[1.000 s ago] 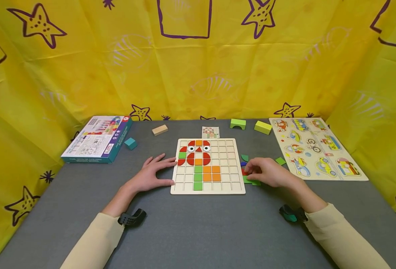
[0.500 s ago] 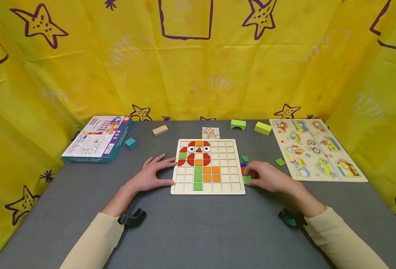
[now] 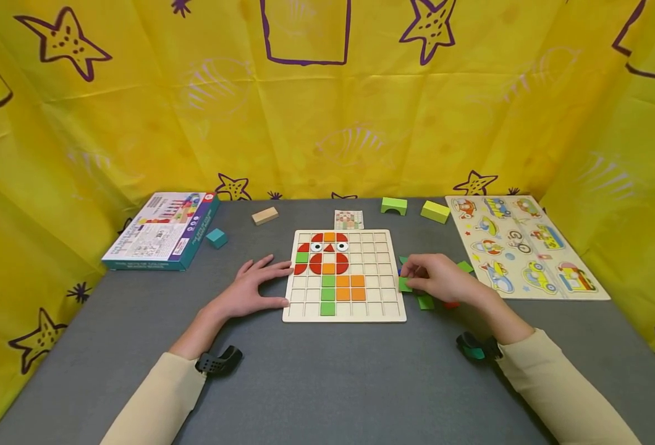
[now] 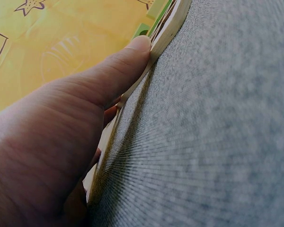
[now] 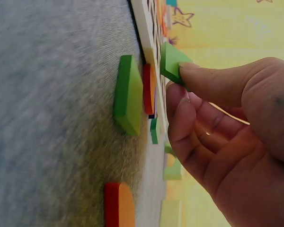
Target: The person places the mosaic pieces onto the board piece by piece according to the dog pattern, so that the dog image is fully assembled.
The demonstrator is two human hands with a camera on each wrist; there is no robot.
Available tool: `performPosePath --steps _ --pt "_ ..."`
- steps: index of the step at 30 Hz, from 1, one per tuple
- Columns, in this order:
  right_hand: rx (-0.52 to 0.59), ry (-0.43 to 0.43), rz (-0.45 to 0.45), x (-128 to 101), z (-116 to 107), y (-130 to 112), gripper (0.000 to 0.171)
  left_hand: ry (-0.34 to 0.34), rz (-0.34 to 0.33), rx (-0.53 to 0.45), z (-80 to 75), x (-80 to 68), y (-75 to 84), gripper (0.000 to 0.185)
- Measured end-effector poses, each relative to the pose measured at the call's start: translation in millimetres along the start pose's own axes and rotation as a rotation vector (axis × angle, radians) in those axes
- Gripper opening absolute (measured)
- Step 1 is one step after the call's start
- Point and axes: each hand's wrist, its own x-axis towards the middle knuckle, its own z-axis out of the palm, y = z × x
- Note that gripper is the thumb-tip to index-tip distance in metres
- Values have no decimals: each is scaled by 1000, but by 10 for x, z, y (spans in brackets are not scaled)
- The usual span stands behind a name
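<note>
1. Now a gray table (image 3: 327, 383) is seen, with a wooden grid board (image 3: 385, 309) lying flat in the middle of it.
2. A picture made of red, orange and green tiles is already set into the board's squares, and many squares are not filled.
3. The board is held steady by the left hand (image 3: 249, 289). Its fingers are laid out straight, and the thumb (image 4: 118, 71) is pressed against the board's near left edge.
4. A small green square tile (image 5: 173, 64) is pinched between the thumb and the curled fingers of the right hand (image 3: 444, 281). It is held off the table, just beside the board's right edge.
5. More loose tiles are left on the table under that hand: another green tile (image 5: 128, 94) and a red and orange one (image 5: 117, 204).
6. The pinch is only on one corner of the tile, so the tile could be dropped or turned if the grip is loosened.
7. The loose tiles could be knocked away by the wrist, because they are lying so near it.
8. The tile could be put in crooked, or tiles already placed could be bumped, if the board is let go.
</note>
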Motion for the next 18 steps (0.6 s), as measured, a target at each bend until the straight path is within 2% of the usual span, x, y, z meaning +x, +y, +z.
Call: performPosePath --steps 12,18 --pt "5 -109 34 -37 -57 25 7 5 8 2 3 6 -8 71" --pt "-45 -31 26 43 -71 128 6 8 13 5 6 -5 -3 71"
